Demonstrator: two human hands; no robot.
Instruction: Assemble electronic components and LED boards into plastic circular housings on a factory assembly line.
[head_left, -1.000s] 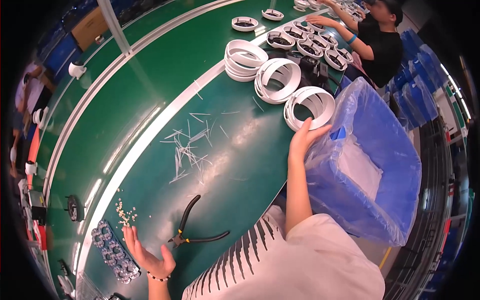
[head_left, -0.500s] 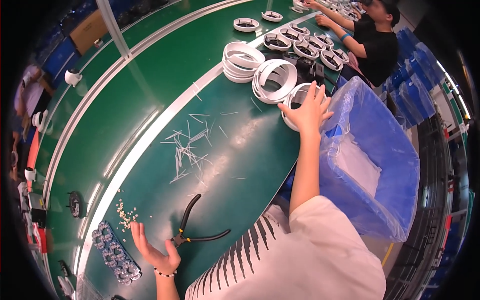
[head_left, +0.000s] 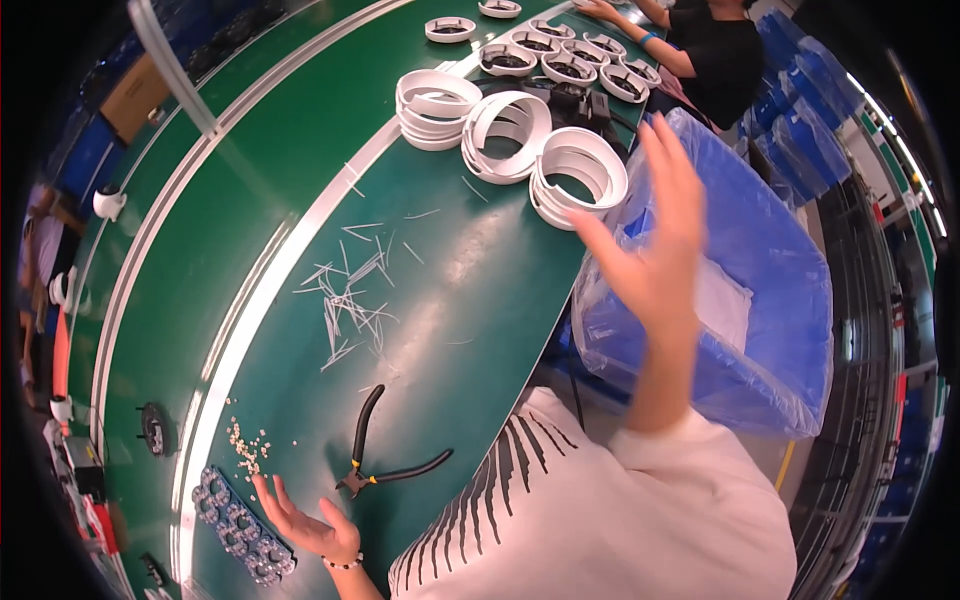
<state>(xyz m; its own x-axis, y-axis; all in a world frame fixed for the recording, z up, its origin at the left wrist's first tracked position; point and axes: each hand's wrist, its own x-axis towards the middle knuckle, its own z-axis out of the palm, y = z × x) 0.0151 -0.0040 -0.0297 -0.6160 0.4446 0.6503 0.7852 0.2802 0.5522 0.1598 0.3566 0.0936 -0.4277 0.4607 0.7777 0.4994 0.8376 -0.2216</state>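
Note:
My right hand (head_left: 660, 245), a little blurred, is raised with fingers spread beside the nearest stack of white plastic rings (head_left: 578, 180). It holds nothing. Two more ring stacks, a middle one (head_left: 506, 137) and a far one (head_left: 437, 108), stand beyond it on the green mat. Low at the left, my left hand (head_left: 312, 527) hovers palm up, its fingers apart and nothing in it. Black-handled cutting pliers (head_left: 368, 450) lie spread on the mat next to it. On its other side is a blue strip with several clear round parts (head_left: 235, 525).
Thin white strips (head_left: 345, 300) and small pale bits (head_left: 248, 445) are scattered on the mat. At right stands a blue bin lined with clear plastic (head_left: 770, 290). White rings with black centres (head_left: 570, 68) sit farther off, near a co-worker (head_left: 705, 60).
My right hand has come away from the nearest ring stack, moving right and toward me. The view has shifted slightly. My left hand stays near the pliers.

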